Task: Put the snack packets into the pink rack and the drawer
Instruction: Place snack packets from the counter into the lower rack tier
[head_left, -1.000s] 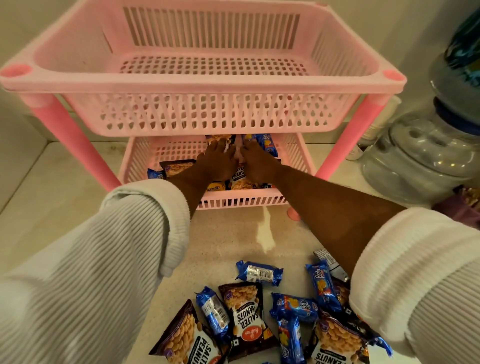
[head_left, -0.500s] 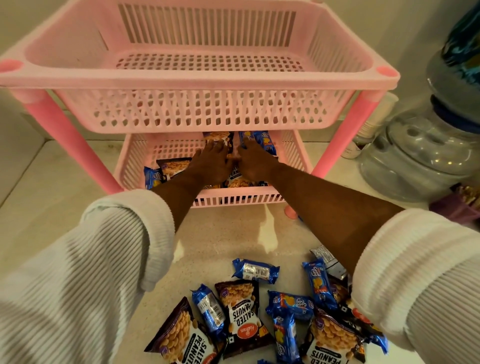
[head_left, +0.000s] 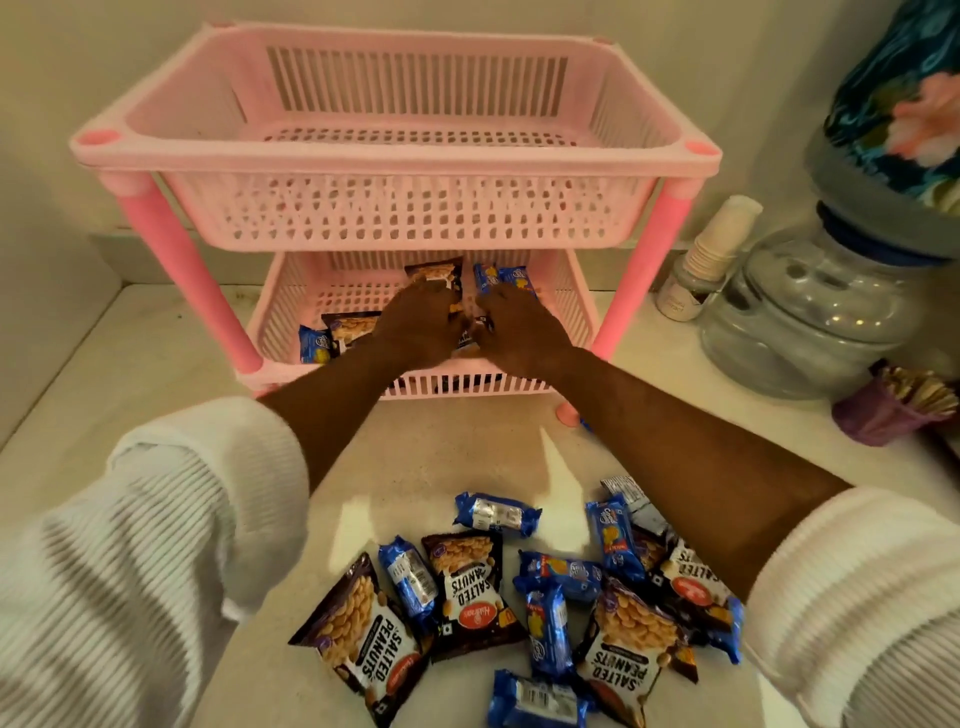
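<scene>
The pink rack (head_left: 395, 161) stands on a pale counter with nothing in its top basket. Its lower basket (head_left: 467, 383) holds a salted-peanut packet (head_left: 436, 271), blue biscuit packets (head_left: 511, 275) and two more packets at the left (head_left: 332, 335). My left hand (head_left: 415, 325) and my right hand (head_left: 519, 330) lie palm down side by side on the packets in that lower basket, fingers slightly bent and gripping nothing that I can see. A loose pile of several peanut packets (head_left: 363, 634) and blue biscuit packets (head_left: 496, 514) lies on the counter near me. No drawer is in view.
A clear water dispenser (head_left: 810, 312) with a floral-covered bottle (head_left: 904, 104) stands to the right of the rack. A stack of paper cups (head_left: 722, 234) sits between them. A purple cup of sticks (head_left: 883, 410) is at the right edge. Walls close in behind and on the left.
The view has pulled back and up from the rack. Both hands stay on the packets in the lower basket and have slid a little toward its front.
</scene>
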